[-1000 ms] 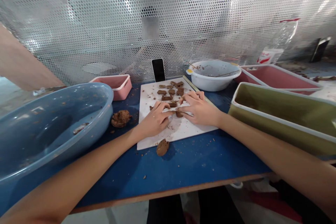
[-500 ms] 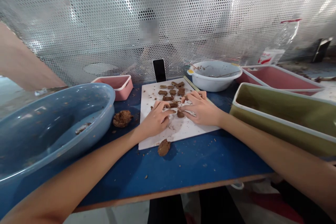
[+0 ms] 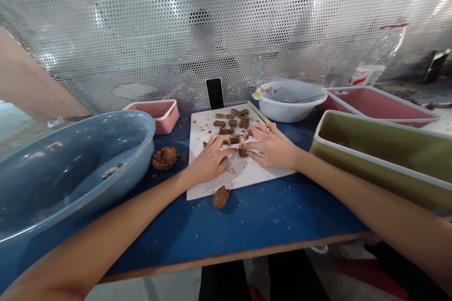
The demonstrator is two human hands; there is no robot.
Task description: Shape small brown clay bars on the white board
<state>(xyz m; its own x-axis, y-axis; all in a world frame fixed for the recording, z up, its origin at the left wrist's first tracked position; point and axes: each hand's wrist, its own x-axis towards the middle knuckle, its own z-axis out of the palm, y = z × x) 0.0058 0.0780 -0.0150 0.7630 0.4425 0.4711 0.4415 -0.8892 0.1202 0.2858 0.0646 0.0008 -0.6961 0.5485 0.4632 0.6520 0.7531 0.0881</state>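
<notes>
A white board [image 3: 212, 186] lies on the blue table [image 3: 254, 221]. Several small brown clay pieces [image 3: 228, 124] sit in rows at its far end. My left hand [image 3: 210, 160] and my right hand [image 3: 270, 146] rest on the board's middle, fingertips meeting around one small brown clay piece [image 3: 243, 152]. Both hands are curled with fingers pressed to that piece. A brown clay lump [image 3: 221, 196] lies at the board's near edge, and a bigger clay lump [image 3: 165, 157] sits left of the board.
A large blue basin [image 3: 70, 169] fills the left. A pink tub [image 3: 157, 113], a black phone [image 3: 214, 94] and a white bowl [image 3: 289, 101] stand at the back before a perforated metal screen. An olive tray [image 3: 381, 150] and pink tray [image 3: 374, 103] sit right.
Both hands stay on the small clay piece, fingers shifting only slightly. The view has moved a little.
</notes>
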